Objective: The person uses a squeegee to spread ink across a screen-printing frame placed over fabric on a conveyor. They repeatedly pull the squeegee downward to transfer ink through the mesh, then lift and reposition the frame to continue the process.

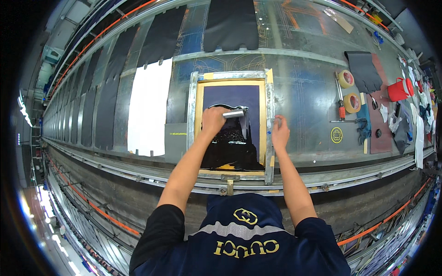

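A screen printing frame (193,99) with metal bars and a yellow-taped inner border lies on the long table in front of me. Wet black ink (232,158) covers the near part of its mesh, while the far part looks dark purple. My left hand (213,120) is closed around a squeegee (234,113) with a metal holder, held over the ink inside the frame. The squeegee's lower edge is hard to make out against the black. At the frame's right bar, my right hand (280,133) has its fingers curled against the outer edge, gripping it.
A white sheet (149,108) and several black sheets (122,69) lie to the left. Tape rolls (352,103), a red-handled tool (341,110), scissors (374,102) and a red container (399,89) stand at the right. A metal rail (299,187) runs along the near edge.
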`<state>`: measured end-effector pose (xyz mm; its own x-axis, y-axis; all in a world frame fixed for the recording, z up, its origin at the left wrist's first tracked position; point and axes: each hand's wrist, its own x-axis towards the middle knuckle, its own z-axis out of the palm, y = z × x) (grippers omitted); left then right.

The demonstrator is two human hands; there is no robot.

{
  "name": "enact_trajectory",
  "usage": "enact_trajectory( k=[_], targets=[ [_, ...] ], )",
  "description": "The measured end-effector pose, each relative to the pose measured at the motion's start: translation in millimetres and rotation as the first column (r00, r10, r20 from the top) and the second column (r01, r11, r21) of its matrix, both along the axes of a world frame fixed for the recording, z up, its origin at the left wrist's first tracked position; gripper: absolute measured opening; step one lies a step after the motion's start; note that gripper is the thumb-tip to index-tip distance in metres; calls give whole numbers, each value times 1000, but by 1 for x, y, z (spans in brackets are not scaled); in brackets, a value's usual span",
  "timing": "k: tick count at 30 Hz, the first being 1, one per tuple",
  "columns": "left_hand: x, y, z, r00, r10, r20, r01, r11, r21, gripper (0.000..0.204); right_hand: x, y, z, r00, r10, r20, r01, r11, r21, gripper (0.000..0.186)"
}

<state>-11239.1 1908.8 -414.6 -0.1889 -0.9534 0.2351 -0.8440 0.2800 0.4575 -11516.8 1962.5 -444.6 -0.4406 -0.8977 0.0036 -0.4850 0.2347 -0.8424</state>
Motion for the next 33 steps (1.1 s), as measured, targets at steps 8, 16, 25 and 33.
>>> enact_trajectory(
  k=[8,16,25,33],
  targets=[
    [-12,48,-2,972,-41,230,29,998,55,33,-3,0,-6,998,1,66,-1,1000,6,18],
    [-22,174,-15,991,-58,124,65,997,-52,26,-14,-6,-24,984,36,174,-36,999,-3,19],
    [14,211,27,989,-122,85,114,989,98,57,6,-20,40,923,101,372,-86,995,-57,20],
    [192,229,55,996,-43,75,25,973,230,56,206,22,94,899,187,396,-159,982,-102,25]
  ],
)
